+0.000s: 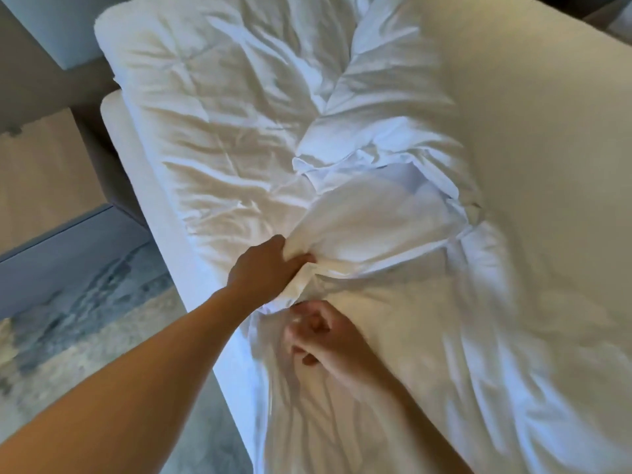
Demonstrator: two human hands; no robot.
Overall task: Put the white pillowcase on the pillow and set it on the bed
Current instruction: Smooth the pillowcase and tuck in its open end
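Observation:
A large cream pillow [212, 124], creased, lies along the left side of the bed [533, 138]. The white pillowcase [372, 220] is bunched in the middle of the bed against the pillow's near end. My left hand [266, 268] is closed on a gathered fold of the white pillowcase at its near left corner. Just below that fold, my right hand [321, 336] lies blurred with its fingers curled. Whether it holds any cloth is not clear.
A rumpled white duvet [393, 63] runs up the middle of the bed, and more white bedding [444, 371] covers the near part. The mattress edge [150, 186] drops to a patterned rug [85, 319] on the left. A pale cabinet [44, 172] stands by the bed.

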